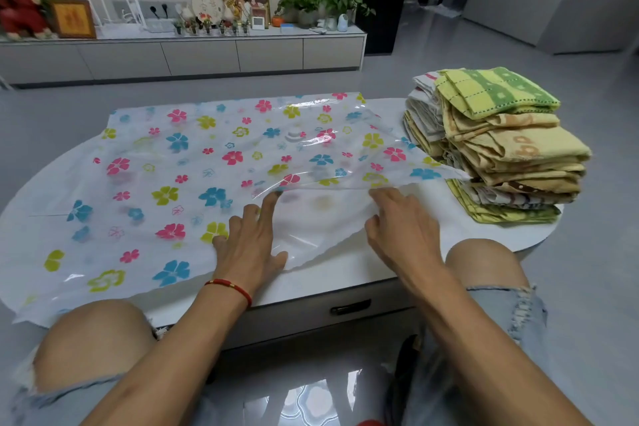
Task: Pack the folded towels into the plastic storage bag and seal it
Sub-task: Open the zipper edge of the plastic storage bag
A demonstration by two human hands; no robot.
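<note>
White table in living room | flowered bag lies flat, towels stacked at its right | left hand presses bag, fingers spread; right hand relaxed at the raised mouth edge | advice: lift the top layer wide before loading towels.

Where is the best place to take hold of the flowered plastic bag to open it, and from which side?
Probably the lifted top layer of the plastic bag at its mouth, on the near right edge beside the towel stack. That layer already arches off the white table between the left hand and the right hand, so fingers could slip under it from the person's side.
</note>
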